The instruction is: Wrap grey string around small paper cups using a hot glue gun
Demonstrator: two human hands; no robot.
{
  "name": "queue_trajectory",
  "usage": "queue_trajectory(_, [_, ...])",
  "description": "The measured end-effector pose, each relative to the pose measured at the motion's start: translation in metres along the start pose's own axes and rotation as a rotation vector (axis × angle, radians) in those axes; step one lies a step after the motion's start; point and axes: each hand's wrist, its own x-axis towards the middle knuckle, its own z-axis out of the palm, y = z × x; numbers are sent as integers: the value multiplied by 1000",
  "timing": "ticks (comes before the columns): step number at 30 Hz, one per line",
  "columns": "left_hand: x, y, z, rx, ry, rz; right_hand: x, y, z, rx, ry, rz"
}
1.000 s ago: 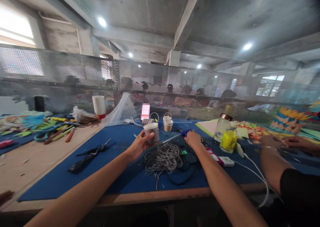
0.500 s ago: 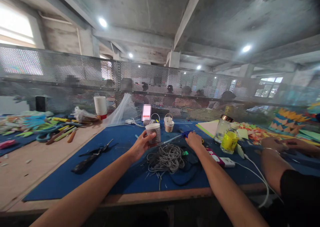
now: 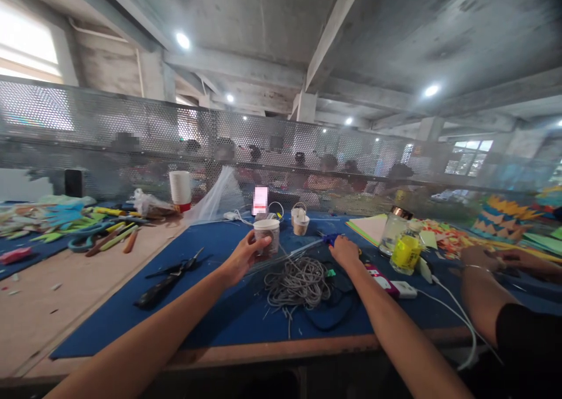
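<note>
In the head view my left hand (image 3: 248, 253) grips a paper cup (image 3: 266, 235) from its left side, thumb across the front. The cup has a white rim and a greyish wrapped side. My right hand (image 3: 345, 251) is closed around a blue glue gun (image 3: 330, 238), mostly hidden under the fingers. A long translucent glue stick (image 3: 307, 247) lies beside it, pointing toward the cup. Between my forearms sits a tangled heap of grey cord (image 3: 298, 283). Behind the cup stands a small basket-like cup with a handle (image 3: 301, 223).
Black-handled pliers (image 3: 169, 279) lie on the blue mat (image 3: 118, 323) at left. A phone (image 3: 260, 201) stands at the back. To the right are a glass jar (image 3: 393, 229), a yellow bottle (image 3: 406, 253), and a power strip (image 3: 389, 282). A co-worker's hands (image 3: 480, 258) work at far right.
The view has shifted slightly, moving most things a little right and down. My left hand still holds the cup, which tilts a bit differently. My right hand stays at the glue gun.
</note>
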Motion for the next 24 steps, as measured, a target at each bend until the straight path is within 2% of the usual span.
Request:
queue_trajectory(4, [-7,2,-22,20,9,-2,-3,-1,0,-5,9,6])
queue_trajectory(7, [-9,2,-31,2,-2,4,-4,-1,-1,-10,5,15])
queue_trajectory(24, [-7,-2,-32,-55,7,8,-3,-5,-2,27,-19,71])
